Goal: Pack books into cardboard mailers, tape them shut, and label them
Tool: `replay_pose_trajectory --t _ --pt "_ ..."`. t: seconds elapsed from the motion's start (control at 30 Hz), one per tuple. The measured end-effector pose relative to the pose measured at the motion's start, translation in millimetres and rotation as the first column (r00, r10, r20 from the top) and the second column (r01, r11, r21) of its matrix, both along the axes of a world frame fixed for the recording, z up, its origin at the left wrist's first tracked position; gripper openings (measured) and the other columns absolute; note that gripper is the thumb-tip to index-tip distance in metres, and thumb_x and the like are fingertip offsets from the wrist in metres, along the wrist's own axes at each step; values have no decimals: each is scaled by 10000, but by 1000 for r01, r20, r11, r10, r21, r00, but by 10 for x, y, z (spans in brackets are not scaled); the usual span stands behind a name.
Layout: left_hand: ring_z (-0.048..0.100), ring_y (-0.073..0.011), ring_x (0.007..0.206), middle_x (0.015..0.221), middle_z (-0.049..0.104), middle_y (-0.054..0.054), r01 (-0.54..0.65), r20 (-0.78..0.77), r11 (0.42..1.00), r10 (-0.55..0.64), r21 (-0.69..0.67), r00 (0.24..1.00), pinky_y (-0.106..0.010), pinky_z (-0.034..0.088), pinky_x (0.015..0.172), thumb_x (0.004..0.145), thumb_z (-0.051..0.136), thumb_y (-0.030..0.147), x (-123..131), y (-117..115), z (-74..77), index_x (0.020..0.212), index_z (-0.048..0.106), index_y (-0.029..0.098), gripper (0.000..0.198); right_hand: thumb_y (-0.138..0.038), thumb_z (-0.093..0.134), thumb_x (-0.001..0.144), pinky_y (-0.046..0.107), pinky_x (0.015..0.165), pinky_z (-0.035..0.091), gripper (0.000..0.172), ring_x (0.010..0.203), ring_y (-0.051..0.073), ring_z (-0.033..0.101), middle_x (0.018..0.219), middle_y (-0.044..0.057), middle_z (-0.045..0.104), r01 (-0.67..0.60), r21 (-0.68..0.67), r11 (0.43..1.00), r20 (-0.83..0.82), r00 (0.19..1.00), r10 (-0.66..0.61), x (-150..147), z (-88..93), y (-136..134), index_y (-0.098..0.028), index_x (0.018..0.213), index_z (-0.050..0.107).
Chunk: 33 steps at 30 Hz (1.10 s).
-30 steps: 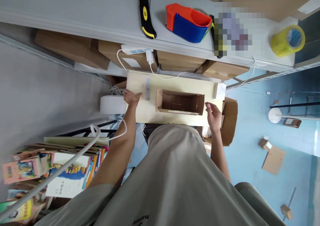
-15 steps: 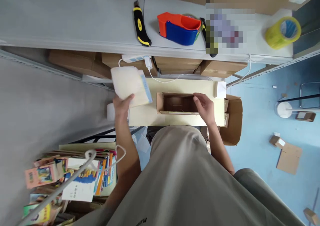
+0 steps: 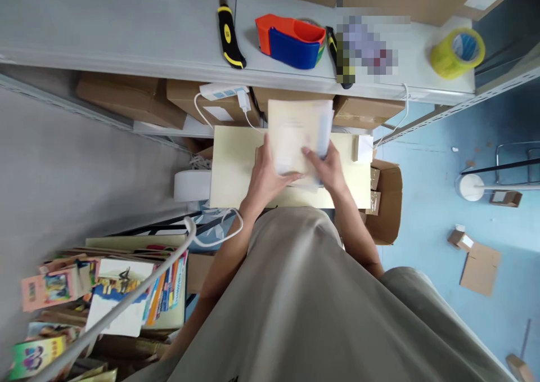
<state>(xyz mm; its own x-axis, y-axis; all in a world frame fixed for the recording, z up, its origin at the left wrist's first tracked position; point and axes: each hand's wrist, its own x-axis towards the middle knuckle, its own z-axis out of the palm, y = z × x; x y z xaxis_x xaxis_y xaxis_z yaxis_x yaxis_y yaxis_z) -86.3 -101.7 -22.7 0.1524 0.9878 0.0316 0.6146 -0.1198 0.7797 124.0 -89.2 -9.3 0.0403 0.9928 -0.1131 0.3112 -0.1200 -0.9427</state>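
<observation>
Both hands hold a pale cream book point(image 3: 291, 131), or a thin stack of them, over the middle of the small table point(image 3: 232, 168). A bluish strip runs along its right side, and motion blurs the cover. My left hand point(image 3: 266, 174) grips the lower left edge, thumb across the front. At the lower right, my right hand point(image 3: 327, 167) closes on it with the thumb on the cover. The open cardboard box on the table is almost wholly hidden behind the book and hands.
A shelf ahead bears a utility knife point(image 3: 230, 36), an orange-and-blue tape dispenser point(image 3: 291, 47) and a yellow tape roll point(image 3: 458, 53). A small white box point(image 3: 363, 148) stands at the table's right end, beside a large open carton point(image 3: 390, 202). Piled books point(image 3: 120, 297) lie lower left, behind a pale bar.
My left hand has brought the book from the left to above the box. My right hand has left the box's edge and now grips the book too. The view has shifted slightly.
</observation>
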Motion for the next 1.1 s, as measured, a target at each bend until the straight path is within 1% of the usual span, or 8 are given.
replay_pose_trajectory --t 0.07,0.2,0.37,0.47,0.6,0.83,0.97,1.1 --pt "512 -428 1656 1788 490 -230 70 -39 998 -70 -6 997 -566 466 1366 914 957 538 5 -61 -86 1789 326 194 1132 -906 544 1048 581 1132 672 852 1312 371 745 1376 155 795 22 102 995 98 995 -32 314 29 -17 -227 1557 616" --pt "660 -415 1487 1538 741 -174 184 -169 975 -204 -124 964 -597 450 1360 946 913 405 -152 -201 -365 1507 707 201 632 -821 579 1090 598 1208 613 732 1377 364 713 1424 130 766 3 264 964 208 976 -60 766 308 -39 -262 1560 626" --pt "753 -336 1300 1283 846 -95 188 -226 970 -219 -152 949 -608 341 1427 997 766 193 -181 -483 -592 1138 848 254 174 -683 618 1130 550 1118 639 537 1213 358 767 1322 92 802 -388 154 909 394 868 304 709 408 74 -263 1455 698" --pt "761 -313 1277 1252 854 -71 159 -204 977 -186 -144 961 -621 312 1436 1013 713 161 -145 -625 -610 1047 843 274 175 -414 642 1148 534 1083 630 316 1162 384 804 1295 92 844 -579 -97 810 538 654 532 426 133 167 -268 1416 723" --pt "762 -315 1255 1234 859 -66 143 -188 977 -172 -160 967 -664 291 1431 1014 709 173 -132 -709 -599 1062 846 284 183 -174 650 1093 583 1097 604 397 1263 463 799 1369 196 846 -589 -355 726 644 409 647 68 -420 237 -213 1484 713" --pt "776 -305 1249 1235 863 -50 107 -166 980 -135 -170 977 -685 159 1476 1036 714 218 -139 -732 -582 1053 848 299 157 -150 713 1071 460 1100 617 423 1311 371 808 1447 200 822 -562 -565 604 526 319 788 -146 -1063 293 -178 1492 751" --pt "787 -312 1261 1256 867 -63 103 -147 979 -130 -177 981 -684 122 1489 1075 695 280 -147 -734 -592 1020 859 295 173 -170 670 1107 412 1140 593 460 1319 320 799 1484 199 801 -505 -533 678 564 386 730 -73 -1056 237 -159 1565 708" --pt "710 -367 1439 1355 837 -94 51 -208 990 -78 -130 975 -730 56 1485 1098 708 358 -156 -744 -630 978 849 288 198 -135 556 1109 582 1257 540 548 1468 406 670 1598 222 705 -442 -287 850 675 537 507 222 -784 26 -163 1652 633"
